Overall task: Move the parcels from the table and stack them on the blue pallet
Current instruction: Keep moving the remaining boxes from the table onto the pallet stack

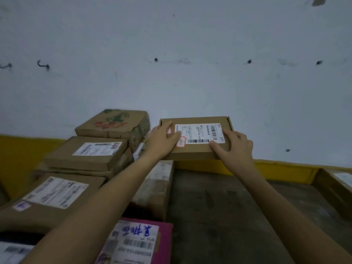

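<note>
Nearest the camera, a pink parcel point(137, 242) with a white label and blue handwriting lies at the bottom edge. At far left sits a brown box with a large label point(51, 197), behind it a flatter labelled box point(87, 153) stacked on another, then a box printed in green and red point(114, 123) against the pale wall point(171, 44). The left hand point(162, 141) and right hand point(235, 147) clasp the flat cardboard parcel point(198, 149) by its short ends, thumbs curled on top; its long axis runs left to right, label upward, lifted above the dark surface point(219, 206) and the yellow strip point(282, 171). A carton edge point(335, 185) shows at far right
</note>
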`<action>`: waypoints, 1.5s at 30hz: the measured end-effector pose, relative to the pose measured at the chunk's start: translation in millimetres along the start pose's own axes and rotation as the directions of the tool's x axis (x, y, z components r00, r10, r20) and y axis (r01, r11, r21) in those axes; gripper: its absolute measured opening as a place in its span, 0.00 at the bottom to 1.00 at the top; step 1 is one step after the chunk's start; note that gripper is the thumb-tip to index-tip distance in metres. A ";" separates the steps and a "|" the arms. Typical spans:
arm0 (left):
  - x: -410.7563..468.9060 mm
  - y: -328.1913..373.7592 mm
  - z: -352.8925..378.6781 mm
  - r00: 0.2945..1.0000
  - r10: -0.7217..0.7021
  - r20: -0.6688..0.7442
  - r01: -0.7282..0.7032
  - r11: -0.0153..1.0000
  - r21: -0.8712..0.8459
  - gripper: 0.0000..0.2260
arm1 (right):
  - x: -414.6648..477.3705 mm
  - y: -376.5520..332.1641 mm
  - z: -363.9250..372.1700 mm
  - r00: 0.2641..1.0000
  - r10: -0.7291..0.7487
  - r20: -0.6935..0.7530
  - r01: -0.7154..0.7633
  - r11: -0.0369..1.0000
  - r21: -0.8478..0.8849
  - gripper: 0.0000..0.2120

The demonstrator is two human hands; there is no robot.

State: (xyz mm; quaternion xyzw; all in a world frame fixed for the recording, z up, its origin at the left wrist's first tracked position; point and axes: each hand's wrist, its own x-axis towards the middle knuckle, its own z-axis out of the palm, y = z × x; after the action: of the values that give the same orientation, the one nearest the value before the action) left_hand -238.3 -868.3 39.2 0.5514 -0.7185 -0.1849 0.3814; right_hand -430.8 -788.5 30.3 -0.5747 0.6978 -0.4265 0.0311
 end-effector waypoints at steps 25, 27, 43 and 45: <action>29.7 -241.5 -221.1 0.995 -0.101 -0.004 0.101 0.993 0.065 0.20 | -57.0 -226.1 223.4 0.949 -0.027 0.314 0.010 0.998 0.057 0.31; 32.9 -244.9 -220.7 0.995 -0.102 0.014 0.101 0.993 0.055 0.20 | -54.6 -227.4 224.9 0.949 -0.017 0.315 0.003 0.999 0.046 0.31; 48.9 -257.3 -201.5 0.993 -0.103 0.061 0.094 0.985 0.145 0.18 | -54.6 -211.1 236.0 0.942 0.027 0.335 -0.046 0.998 0.048 0.32; 48.1 -259.7 -199.7 0.992 -0.113 0.051 0.105 0.984 0.141 0.18 | -56.6 -208.1 237.2 0.944 0.013 0.330 -0.038 0.997 0.070 0.32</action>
State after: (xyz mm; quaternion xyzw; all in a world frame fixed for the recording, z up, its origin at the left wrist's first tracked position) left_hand 76.2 -966.3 5.5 0.6094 -0.7090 -0.1716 0.3106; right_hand -123.7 -869.3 -14.1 -0.6272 0.6734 -0.3503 0.1743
